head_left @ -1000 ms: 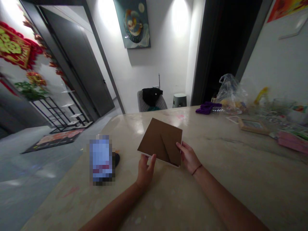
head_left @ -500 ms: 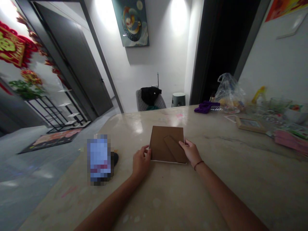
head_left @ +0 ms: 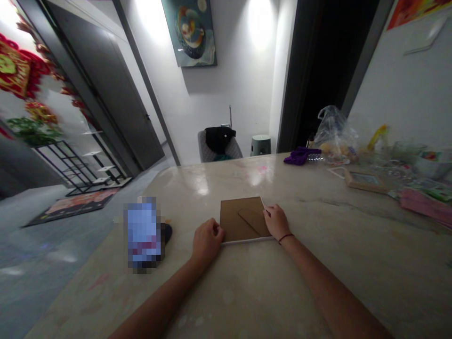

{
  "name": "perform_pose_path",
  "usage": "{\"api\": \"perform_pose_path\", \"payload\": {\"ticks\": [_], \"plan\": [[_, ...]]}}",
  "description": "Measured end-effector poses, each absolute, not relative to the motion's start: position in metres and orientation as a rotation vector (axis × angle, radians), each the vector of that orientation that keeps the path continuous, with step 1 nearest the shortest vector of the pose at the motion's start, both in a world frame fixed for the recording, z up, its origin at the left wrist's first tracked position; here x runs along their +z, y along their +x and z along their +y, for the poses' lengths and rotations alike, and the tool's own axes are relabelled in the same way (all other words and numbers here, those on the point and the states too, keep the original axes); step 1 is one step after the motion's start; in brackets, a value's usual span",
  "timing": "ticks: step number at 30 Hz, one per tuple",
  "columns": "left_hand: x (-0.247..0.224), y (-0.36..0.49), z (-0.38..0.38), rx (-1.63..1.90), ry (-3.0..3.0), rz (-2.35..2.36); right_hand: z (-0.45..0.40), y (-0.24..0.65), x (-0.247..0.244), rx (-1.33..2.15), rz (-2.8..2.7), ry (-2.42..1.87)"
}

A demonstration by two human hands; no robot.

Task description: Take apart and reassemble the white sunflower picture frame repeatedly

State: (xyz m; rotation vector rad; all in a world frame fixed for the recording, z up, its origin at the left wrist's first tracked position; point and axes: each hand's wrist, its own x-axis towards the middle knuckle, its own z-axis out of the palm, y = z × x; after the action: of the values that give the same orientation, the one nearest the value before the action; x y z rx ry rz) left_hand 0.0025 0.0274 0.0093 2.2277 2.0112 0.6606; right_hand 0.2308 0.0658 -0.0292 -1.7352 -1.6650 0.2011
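A picture frame (head_left: 233,223) lies back side up, low over or on the table in front of me; I cannot tell whether it touches. Its brown backing board carries a fold-out stand leg, and a thin white rim shows along the near and right edges. At the left edge, my left hand (head_left: 207,239) is closed with curled fingers gripping the frame's near corner. My right hand (head_left: 277,222) grips the right edge, its fingers bent around the side. The frame's front is hidden.
A blurred-out phone-like object (head_left: 143,233) stands at the left on the stone-topped table (head_left: 226,292). Far right lie a purple cloth (head_left: 300,156), a clear plastic bag (head_left: 335,136), a wooden frame (head_left: 365,181) and a pink cloth (head_left: 423,205). A chair (head_left: 205,146) stands beyond.
The frame's far edge has dropped, so the board looks flatter. My right hand's thumb has moved from the backing to the edge, and my left fingers have curled more.
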Motion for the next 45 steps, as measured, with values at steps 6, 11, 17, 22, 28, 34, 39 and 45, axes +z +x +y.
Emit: {"api": "perform_pose_path", "payload": {"ticks": [6,11,17,22,28,34,39,45], "plan": [[0.013,0.004,0.024,0.47,2.237,2.096,0.047,0.215,-0.012,-0.012,-1.778,-1.699],[0.015,0.003,0.031,0.342,2.196,2.122,0.036,0.194,-0.013,0.051,-1.937,-1.615],[0.016,-0.002,0.044,0.428,2.164,2.151,0.039,0.194,-0.017,0.113,-1.974,-1.576],[0.014,-0.007,0.048,0.526,2.12,2.111,0.038,0.195,-0.017,0.138,-1.968,-1.53],[0.01,-0.017,0.056,0.541,1.986,1.981,0.038,0.195,-0.02,0.122,-1.954,-1.512],[0.004,-0.021,0.055,0.565,1.964,1.946,0.04,0.196,-0.022,0.065,-1.951,-1.504],[0.002,-0.018,0.05,0.613,2.031,1.975,0.04,0.196,-0.021,0.065,-1.954,-1.502],[-0.004,-0.02,0.052,0.714,2.025,1.884,0.038,0.196,-0.016,0.107,-1.987,-1.545]]}}
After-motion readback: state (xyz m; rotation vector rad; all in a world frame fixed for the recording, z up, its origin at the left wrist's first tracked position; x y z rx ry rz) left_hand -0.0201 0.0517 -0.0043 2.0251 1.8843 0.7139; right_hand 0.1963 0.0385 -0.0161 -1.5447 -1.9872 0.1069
